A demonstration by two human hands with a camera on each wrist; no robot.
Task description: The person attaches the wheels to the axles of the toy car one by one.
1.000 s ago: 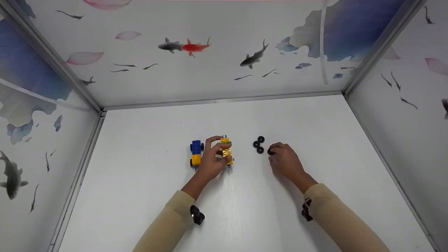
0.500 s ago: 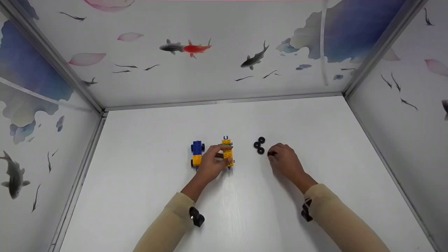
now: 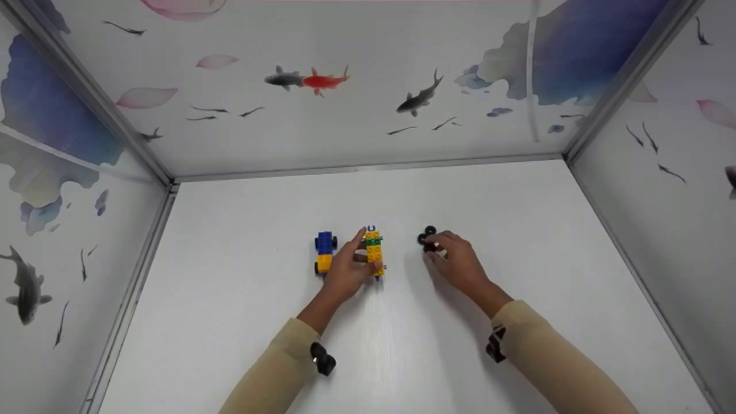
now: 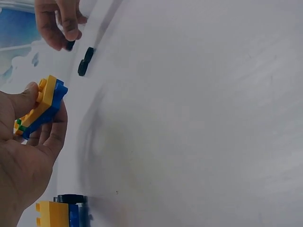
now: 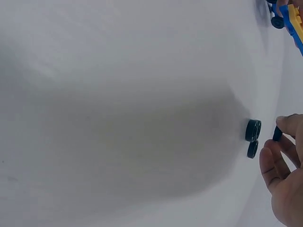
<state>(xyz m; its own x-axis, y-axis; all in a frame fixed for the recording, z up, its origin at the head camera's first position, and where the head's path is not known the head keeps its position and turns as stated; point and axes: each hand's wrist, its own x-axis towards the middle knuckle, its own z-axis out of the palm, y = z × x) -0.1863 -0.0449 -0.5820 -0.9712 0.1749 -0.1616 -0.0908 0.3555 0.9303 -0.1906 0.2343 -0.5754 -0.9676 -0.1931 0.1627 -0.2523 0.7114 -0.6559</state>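
My left hand (image 3: 345, 271) grips a yellow, green and blue building-brick car body (image 3: 374, 253), thumb on its studded top and fingers beneath its blue underside (image 4: 53, 105). Small axle ends stick out at its right side, with no wheels on them. Between the thumb and fingers of my right hand (image 3: 460, 263) is a small black wheel (image 5: 277, 133), held just over the table. Loose black wheels (image 3: 430, 230) lie close by, partly covered by my fingertips in the head view. Left of my left hand stands a blue and yellow brick car (image 3: 324, 247) with black wheels on.
The white tabletop (image 3: 259, 322) lies under everything. Printed panels with fish and petals (image 3: 368, 126) enclose it at the back and both sides, with grey metal strips along the edges. Both sleeves carry a black wrist device (image 3: 323, 359).
My right hand has moved left to the loose wheels, pinching a wheel. My left hand's fingers have shifted off the car body's top, baring the green brick.
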